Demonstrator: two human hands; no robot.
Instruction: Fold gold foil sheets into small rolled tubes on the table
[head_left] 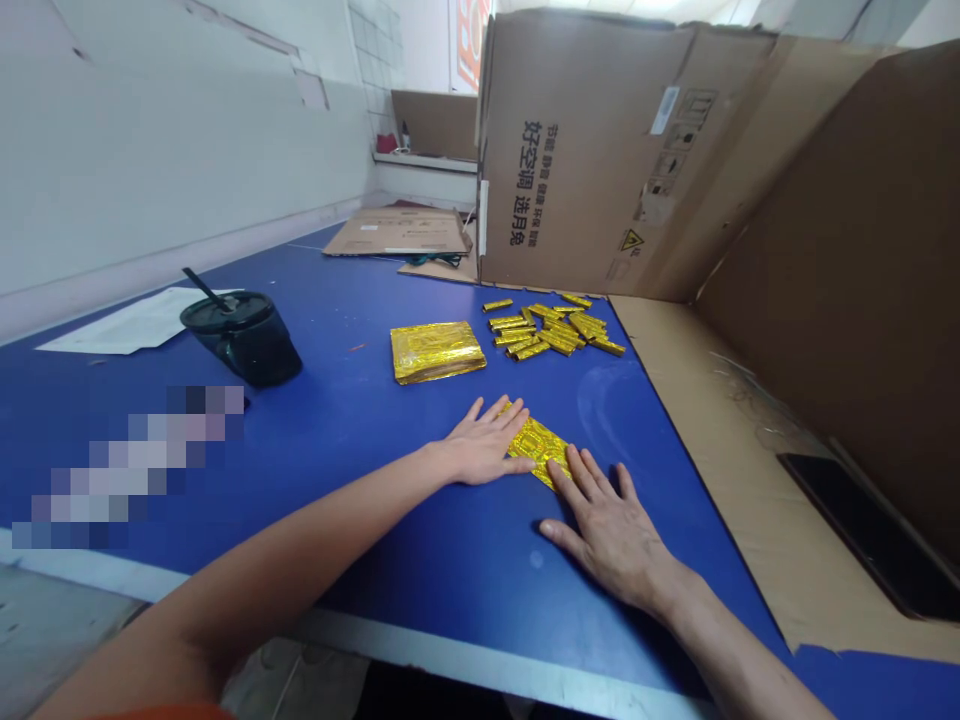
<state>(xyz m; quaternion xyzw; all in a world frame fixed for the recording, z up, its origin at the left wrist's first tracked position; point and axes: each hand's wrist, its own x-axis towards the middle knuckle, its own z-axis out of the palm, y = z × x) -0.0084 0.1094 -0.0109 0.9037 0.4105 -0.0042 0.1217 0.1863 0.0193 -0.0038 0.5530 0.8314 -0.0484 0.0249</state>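
A gold foil sheet (537, 446) with an embossed pattern lies flat on the blue table, partly covered by my fingers. My left hand (487, 440) rests open on its left end, fingers stretched out. On the right end lie the fingertips of my right hand (604, 510), also open with the thumb apart. Beyond my left hand sits a stack of gold foil sheets (438, 352). Farther right is a loose heap of rolled gold foil tubes (559, 330).
A dark lidded cup (251, 340) with a straw stands at the left, beside white paper (124, 322). Large cardboard boxes (600, 150) wall the back and right. A black flat object (862, 530) lies on cardboard at right. Flattened cardboard (397, 232) lies at the back.
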